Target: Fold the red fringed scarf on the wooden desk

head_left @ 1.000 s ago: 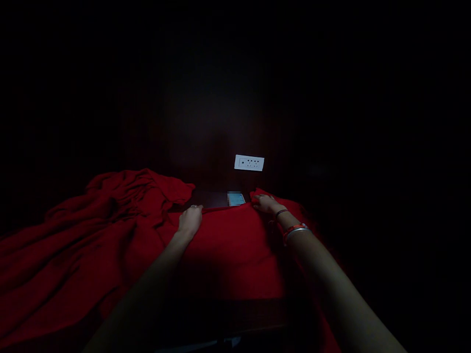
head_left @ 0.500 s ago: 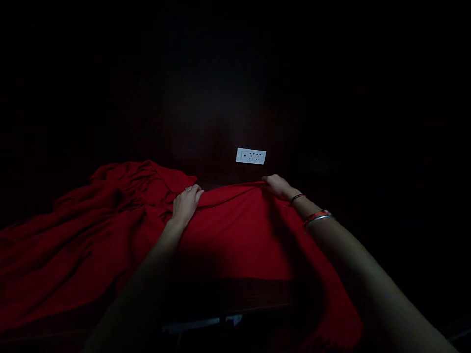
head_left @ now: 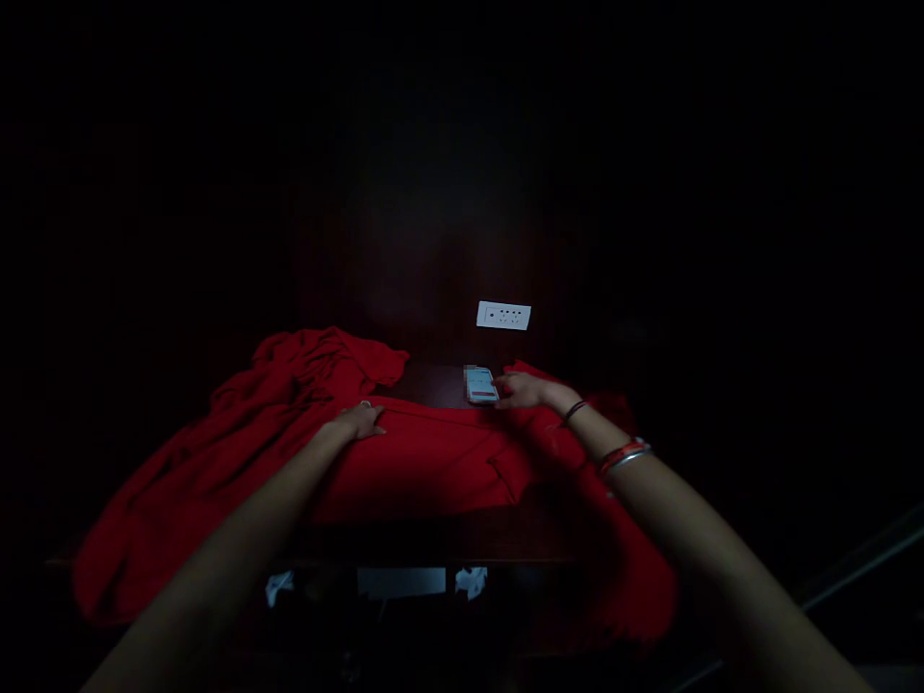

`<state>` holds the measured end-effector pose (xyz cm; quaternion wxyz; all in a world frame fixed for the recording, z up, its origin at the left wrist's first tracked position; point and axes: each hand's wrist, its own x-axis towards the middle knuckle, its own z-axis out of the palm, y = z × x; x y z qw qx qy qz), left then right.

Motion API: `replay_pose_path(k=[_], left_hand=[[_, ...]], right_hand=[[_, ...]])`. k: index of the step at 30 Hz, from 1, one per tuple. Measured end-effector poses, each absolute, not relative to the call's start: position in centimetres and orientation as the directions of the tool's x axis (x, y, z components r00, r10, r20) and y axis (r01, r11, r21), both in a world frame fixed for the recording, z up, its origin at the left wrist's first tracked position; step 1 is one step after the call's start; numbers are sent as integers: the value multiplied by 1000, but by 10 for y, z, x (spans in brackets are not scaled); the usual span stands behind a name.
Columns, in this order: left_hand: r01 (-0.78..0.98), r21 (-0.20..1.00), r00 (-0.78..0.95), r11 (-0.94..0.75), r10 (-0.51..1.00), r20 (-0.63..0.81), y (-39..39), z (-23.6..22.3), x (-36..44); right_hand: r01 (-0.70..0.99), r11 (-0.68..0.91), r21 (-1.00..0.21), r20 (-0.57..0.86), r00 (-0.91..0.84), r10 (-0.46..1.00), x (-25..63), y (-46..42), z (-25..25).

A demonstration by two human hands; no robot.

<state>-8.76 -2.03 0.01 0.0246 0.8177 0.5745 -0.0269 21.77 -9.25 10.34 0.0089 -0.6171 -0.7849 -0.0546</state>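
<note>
A large red cloth (head_left: 433,462) lies over a dark wooden table, its left part bunched in folds and its right end hanging past the front edge. My left hand (head_left: 359,421), with a ring on one finger, lies on the cloth near its far edge, fingers stretched out. My right hand (head_left: 524,388) has its fingers apart over the cloth's far right part, by a lit phone (head_left: 481,385). Whether its fingertips touch the phone, I cannot tell. The phone lies face up on the tabletop just beyond the cloth.
A white socket plate (head_left: 503,316) is on the dark surface behind the table. Below the table edge (head_left: 448,558) are a pale flat object (head_left: 401,581) and a crumpled white item (head_left: 472,582). The surroundings are very dark.
The cloth's far edge has come down toward me, uncovering the phone. Both hands have moved slightly nearer, and my right hand has let go of the edge it pinched.
</note>
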Motion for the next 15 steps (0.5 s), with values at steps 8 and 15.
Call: replay_pose_path(k=[8,15], left_hand=[[844,60,529,-533,845,79,-46,20,-96],[834,172,480,-525,842,246,-48,39,-103]], right_hand=[[939,323,-116,66,-317,946,104,-76,15],[910,333,-247,199,-289,936,161,-55,87]])
